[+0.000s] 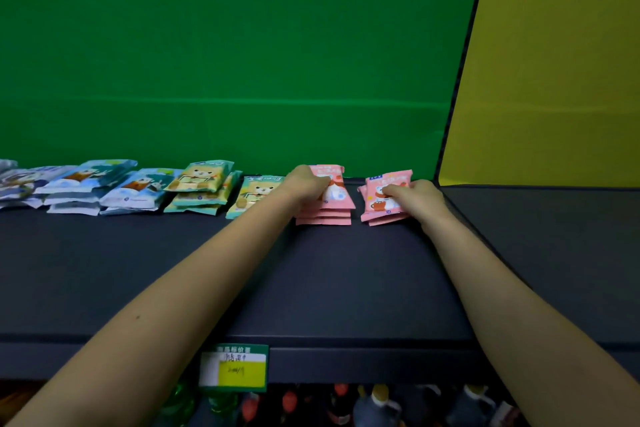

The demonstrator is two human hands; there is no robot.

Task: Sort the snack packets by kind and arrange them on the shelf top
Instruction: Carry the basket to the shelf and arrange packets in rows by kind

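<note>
Snack packets lie in a row along the back of the dark shelf top (329, 281). Blue-and-white packets (104, 187) are piled at the left, green bear packets (202, 184) stand in stacks beside them, and one more green bear packet (254, 192) lies next to my left wrist. My left hand (306, 184) grips the top of a stack of pink packets (327, 210). My right hand (415, 199) holds the right side of a second, smaller pink stack (377, 204). Both pink stacks sit close together, a small gap between them.
A green backdrop (225, 45) rises behind the shelf and a yellow panel (554, 62) stands at the right. A price tag (233, 369) hangs on the shelf's front edge. Bottles (377, 406) fill the shelf below.
</note>
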